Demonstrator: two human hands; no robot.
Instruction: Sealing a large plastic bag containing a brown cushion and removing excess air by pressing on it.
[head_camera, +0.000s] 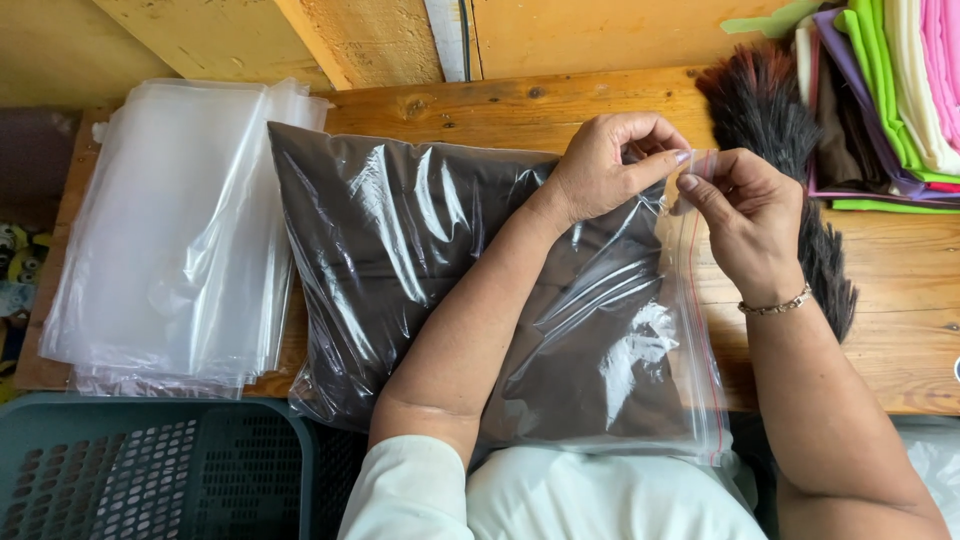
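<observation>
Wooden tabletop (900, 340) under glossy clear zip bag (600, 340) of dark brown cloth; left hand (605, 165) and right hand (745, 215) bent inward, fingers pinched shut on bag's red-lined top corner.

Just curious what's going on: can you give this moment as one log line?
left hand: pinching zip bag top corner | right hand: pinching same edge | bag: holds dark cloth, on table | empty bags: stacked beside it

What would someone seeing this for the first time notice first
First, the big clear zip bag stuffed with dark brown fabric, lying across the middle of the wooden table. The left hand and right hand pinch its red-lined zip edge at the upper right corner. A stack of empty clear bags lies at the left, and bright folded cloths sit in the top right corner.
</observation>
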